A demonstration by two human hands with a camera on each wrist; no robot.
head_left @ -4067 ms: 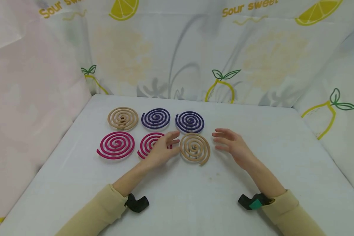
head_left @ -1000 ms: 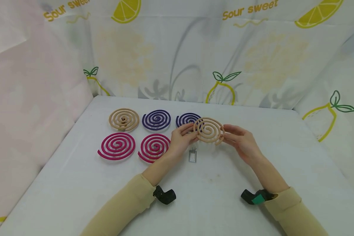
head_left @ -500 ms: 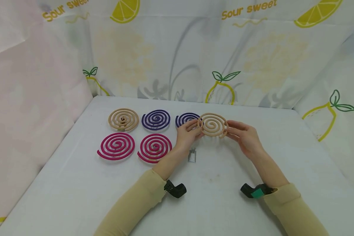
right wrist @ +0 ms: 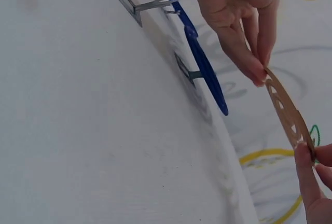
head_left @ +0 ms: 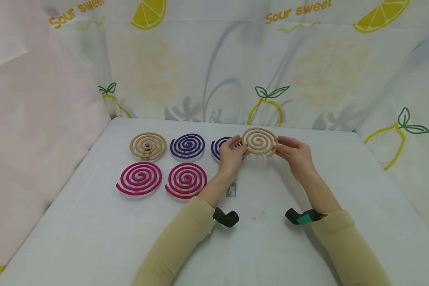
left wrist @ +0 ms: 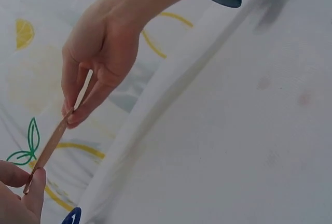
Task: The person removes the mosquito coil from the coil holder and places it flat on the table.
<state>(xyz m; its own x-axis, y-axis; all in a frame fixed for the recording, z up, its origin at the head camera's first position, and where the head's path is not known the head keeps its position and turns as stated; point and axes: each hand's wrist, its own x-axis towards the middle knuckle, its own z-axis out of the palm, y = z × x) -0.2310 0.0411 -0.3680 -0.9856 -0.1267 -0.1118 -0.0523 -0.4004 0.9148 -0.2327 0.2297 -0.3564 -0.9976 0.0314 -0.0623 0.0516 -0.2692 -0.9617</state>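
Between both hands a tan mosquito coil point(head_left: 258, 142) is held above the table, off its stand. My left hand point(head_left: 232, 157) pinches its left edge and my right hand point(head_left: 298, 157) pinches its right edge. Both wrist views show the coil point(left wrist: 50, 145) edge-on, with thumb and fingertips on either rim. The bare metal coil stand point(head_left: 231, 190) is on the table below my left hand, partly covered by the wrist. Behind the left fingers, a dark blue coil point(head_left: 216, 150) is partly hidden.
To the left, another tan coil point(head_left: 148, 137) and a second dark blue coil point(head_left: 187, 136) sit in the back row. Two magenta coils point(head_left: 138, 191) point(head_left: 186, 196) lie in front of them. A white, lemon-printed cloth point(head_left: 200, 59) rises behind the table point(head_left: 257, 254).
Both hands have taken the tan coil off its stand in the front row. Over the last second they have carried it farther back and slightly right.
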